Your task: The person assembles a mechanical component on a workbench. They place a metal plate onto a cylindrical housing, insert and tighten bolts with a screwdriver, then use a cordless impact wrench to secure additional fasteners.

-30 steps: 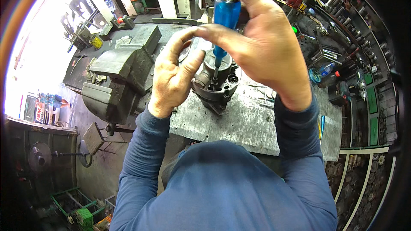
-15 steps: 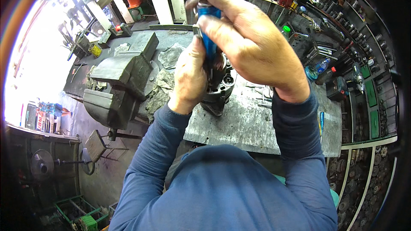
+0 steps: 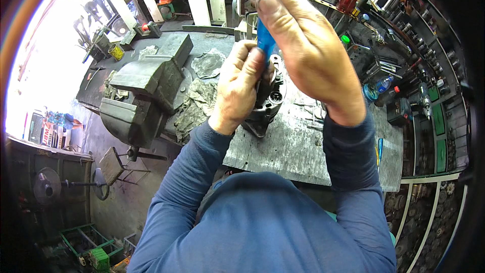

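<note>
A blue, roughly cylindrical piece (image 3: 264, 38) stands upright, slightly tilted, between my hands over the bench. My left hand (image 3: 236, 83) is closed around its lower end, with the thumb against its side. My right hand (image 3: 310, 45) is closed over its upper end, fingers bent across the top, so that end is hidden. I cannot tell whether it is a tube or a tool handle. Just below and behind my left hand, a dark cast metal part (image 3: 262, 116) with round openings stands on the metal-topped bench (image 3: 298, 151). My hands hide some of it.
A large bench vise (image 3: 146, 83) stands to the left, with crumpled rags (image 3: 197, 106) beside it. Small metal tools (image 3: 316, 116) lie right of the cast part. Bottles (image 3: 386, 83), a cordless tool battery (image 3: 399, 111) and socket racks line the right.
The view has shifted slightly. My right thumb has moved up toward the top of the blue piece, and my left hand has shifted up and right along its lower end.
</note>
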`<state>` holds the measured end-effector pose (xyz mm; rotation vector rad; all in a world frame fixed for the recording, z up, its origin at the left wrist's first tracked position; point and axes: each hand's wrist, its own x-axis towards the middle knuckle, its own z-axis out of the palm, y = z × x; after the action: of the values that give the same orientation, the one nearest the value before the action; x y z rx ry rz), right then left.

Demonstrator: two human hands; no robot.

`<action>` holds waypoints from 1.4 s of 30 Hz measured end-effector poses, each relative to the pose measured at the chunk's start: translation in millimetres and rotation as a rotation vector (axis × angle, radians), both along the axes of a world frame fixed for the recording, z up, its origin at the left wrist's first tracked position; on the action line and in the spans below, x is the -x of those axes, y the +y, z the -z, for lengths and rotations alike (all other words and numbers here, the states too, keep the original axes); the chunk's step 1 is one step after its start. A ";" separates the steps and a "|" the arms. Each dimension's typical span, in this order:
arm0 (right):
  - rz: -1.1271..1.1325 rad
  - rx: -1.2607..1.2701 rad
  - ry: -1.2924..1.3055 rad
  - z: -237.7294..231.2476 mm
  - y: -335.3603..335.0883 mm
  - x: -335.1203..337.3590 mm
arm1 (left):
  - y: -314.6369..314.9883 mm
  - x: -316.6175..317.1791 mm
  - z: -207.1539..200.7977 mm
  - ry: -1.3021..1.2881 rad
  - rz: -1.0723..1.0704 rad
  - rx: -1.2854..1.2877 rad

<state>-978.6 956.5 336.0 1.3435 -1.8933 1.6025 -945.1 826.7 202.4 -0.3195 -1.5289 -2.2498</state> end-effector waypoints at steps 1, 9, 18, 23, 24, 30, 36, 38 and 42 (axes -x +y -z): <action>-0.065 -0.060 0.022 -1.2 0.9 0.8 | -0.2 0.5 1.7 0.006 -0.073 0.123; 0.116 -0.260 0.318 4.5 1.1 5.6 | -1.5 0.2 0.2 -0.071 -0.008 -0.043; 0.013 -0.123 0.093 0.1 -5.3 -5.2 | 0.0 -4.0 -8.3 -0.154 -0.095 0.021; 0.169 -0.220 0.287 0.4 -3.5 -1.4 | 0.4 -2.1 -5.9 -0.085 -0.073 -0.030; 0.061 -0.068 0.167 1.0 -4.3 -0.8 | 0.2 -2.0 -5.2 -0.015 -0.136 0.123; 0.514 -0.478 0.600 4.3 -7.3 5.1 | 0.3 -1.9 -4.5 -0.070 0.054 -0.067; -0.020 -0.249 0.100 3.8 -5.9 7.0 | 0.5 -0.7 -4.3 -0.121 0.033 -0.047; 0.079 -0.300 0.265 4.3 -7.2 8.0 | 1.4 -1.4 -2.3 -0.084 0.075 -0.153; -0.086 -0.106 0.212 6.5 -10.4 11.2 | -0.9 -3.3 -0.3 -0.026 -0.038 -0.027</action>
<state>-989.8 946.1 329.5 1.5901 -1.8366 1.3531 -941.7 825.7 202.6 -0.2519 -1.5042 -2.2514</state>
